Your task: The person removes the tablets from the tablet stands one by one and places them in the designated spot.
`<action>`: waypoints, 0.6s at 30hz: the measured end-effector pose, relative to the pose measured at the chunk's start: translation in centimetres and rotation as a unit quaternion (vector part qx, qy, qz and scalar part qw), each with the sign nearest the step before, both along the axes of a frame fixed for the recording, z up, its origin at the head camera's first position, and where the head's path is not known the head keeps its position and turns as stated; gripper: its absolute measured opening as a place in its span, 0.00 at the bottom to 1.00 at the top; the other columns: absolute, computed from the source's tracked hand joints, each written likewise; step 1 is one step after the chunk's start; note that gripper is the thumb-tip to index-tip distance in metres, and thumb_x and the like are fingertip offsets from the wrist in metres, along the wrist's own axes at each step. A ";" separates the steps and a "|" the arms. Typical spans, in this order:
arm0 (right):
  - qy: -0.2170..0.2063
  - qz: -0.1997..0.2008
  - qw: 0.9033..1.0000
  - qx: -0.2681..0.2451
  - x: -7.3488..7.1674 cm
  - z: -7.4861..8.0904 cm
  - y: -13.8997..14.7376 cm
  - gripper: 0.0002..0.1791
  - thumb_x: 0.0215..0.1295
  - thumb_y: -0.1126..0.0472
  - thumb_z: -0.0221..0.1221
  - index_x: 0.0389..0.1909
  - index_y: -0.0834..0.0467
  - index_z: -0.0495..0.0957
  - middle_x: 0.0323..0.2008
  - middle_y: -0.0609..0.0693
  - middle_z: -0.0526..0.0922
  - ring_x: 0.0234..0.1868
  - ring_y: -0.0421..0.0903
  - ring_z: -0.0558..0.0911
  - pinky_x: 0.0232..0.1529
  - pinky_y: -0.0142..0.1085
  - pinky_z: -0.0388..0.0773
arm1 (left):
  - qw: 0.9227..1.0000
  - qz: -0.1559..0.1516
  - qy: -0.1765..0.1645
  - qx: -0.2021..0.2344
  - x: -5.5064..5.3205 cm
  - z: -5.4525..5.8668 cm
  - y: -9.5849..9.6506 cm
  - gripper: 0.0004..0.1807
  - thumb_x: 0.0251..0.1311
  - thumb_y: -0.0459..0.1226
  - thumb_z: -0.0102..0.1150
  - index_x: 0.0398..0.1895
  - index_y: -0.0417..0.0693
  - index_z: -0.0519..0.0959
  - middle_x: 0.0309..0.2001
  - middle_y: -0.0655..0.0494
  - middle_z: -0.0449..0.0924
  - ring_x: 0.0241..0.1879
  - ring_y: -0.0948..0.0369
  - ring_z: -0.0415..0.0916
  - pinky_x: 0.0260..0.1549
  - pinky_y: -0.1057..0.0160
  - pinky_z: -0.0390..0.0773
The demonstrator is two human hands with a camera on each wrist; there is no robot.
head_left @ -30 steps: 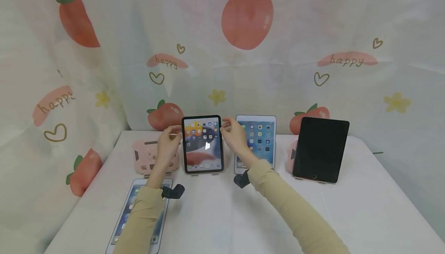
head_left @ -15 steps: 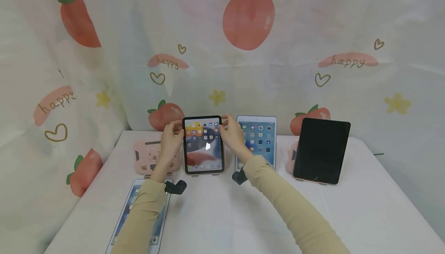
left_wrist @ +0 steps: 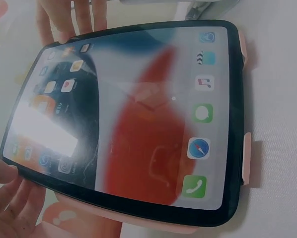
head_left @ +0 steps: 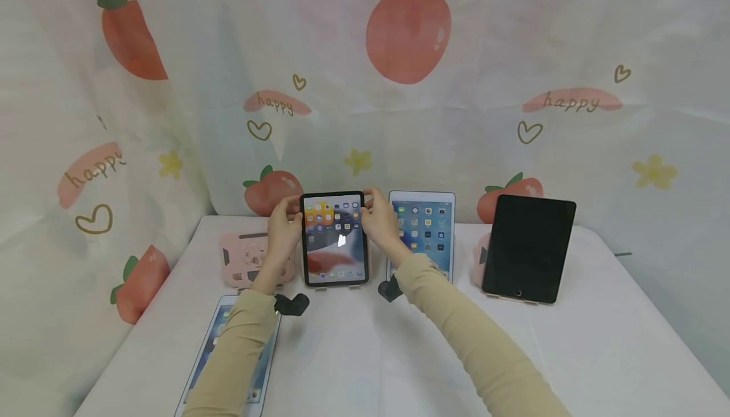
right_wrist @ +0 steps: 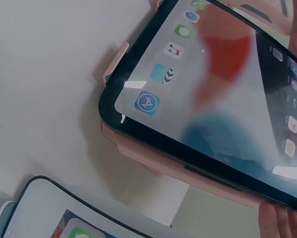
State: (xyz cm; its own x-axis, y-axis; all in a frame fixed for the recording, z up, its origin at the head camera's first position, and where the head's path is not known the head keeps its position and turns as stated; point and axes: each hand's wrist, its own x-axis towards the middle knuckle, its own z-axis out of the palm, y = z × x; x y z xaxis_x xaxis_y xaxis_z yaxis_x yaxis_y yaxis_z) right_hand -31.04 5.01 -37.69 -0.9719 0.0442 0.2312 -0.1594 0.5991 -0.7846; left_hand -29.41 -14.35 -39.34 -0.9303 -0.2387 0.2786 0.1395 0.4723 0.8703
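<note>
A black-framed tablet (head_left: 335,239) with a lit home screen leans upright on a pink stand (left_wrist: 247,158), its lower edge behind the stand's two small lips. My left hand (head_left: 284,230) pinches its upper left edge, thumb at the front rim and fingers reaching behind. On the opposite upper edge my right hand (head_left: 379,220) grips it the same way, some fingers hidden behind the tablet. In the right wrist view the pink stand's side (right_wrist: 163,166) shows under the tablet's edge, and right-hand fingertips (right_wrist: 275,220) lie at the corner.
Right of it stands a white tablet (head_left: 424,227), partly behind my right wrist. A dark-screened tablet (head_left: 530,249) leans on another stand farther right. A pink stand (head_left: 242,262) sits behind my left wrist; a white tablet (head_left: 196,376) lies flat under my left forearm. Fabric hangs behind.
Both hands have closed in on the tablet's upper edges, the left moving slightly right and the thumbs now at the rim. The tablet stays on its stand; the view shifts slightly.
</note>
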 end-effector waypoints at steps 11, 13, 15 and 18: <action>0.005 0.005 1.000 -0.027 -0.1 -0.3 0.4 0.24 0.64 0.69 0.56 0.61 0.52 0.70 0.40 0.55 0.81 0.40 0.51 0.82 0.37 0.40 0.79 | 1.000 0.004 0.002 0.026 -0.3 -0.1 -0.1 0.18 0.64 0.28 0.53 0.58 0.44 0.74 0.46 0.39 0.79 0.45 0.48 0.77 0.45 0.55 0.78; 0.008 0.008 0.999 -0.031 -0.1 -0.4 0.5 0.24 0.64 0.69 0.56 0.60 0.51 0.70 0.40 0.55 0.81 0.40 0.51 0.82 0.37 0.40 0.79 | 0.999 0.005 0.003 0.037 -0.3 -0.1 -0.2 0.18 0.64 0.28 0.54 0.57 0.44 0.75 0.46 0.40 0.79 0.45 0.49 0.78 0.45 0.56 0.79; 0.010 0.011 0.999 -0.033 -0.1 -0.4 0.6 0.24 0.64 0.69 0.57 0.60 0.51 0.70 0.40 0.55 0.81 0.39 0.51 0.83 0.37 0.40 0.79 | 0.999 0.008 -0.003 0.052 -0.2 -0.1 -0.2 0.18 0.63 0.27 0.54 0.57 0.44 0.76 0.45 0.40 0.78 0.45 0.50 0.77 0.45 0.58 0.79; 0.013 0.015 0.999 -0.039 0.1 -0.5 0.7 0.24 0.63 0.69 0.57 0.60 0.52 0.71 0.40 0.55 0.81 0.39 0.50 0.82 0.36 0.38 0.78 | 0.997 0.009 -0.012 0.074 0.0 -0.1 -0.3 0.18 0.63 0.27 0.54 0.56 0.46 0.76 0.45 0.42 0.77 0.44 0.52 0.76 0.44 0.61 0.78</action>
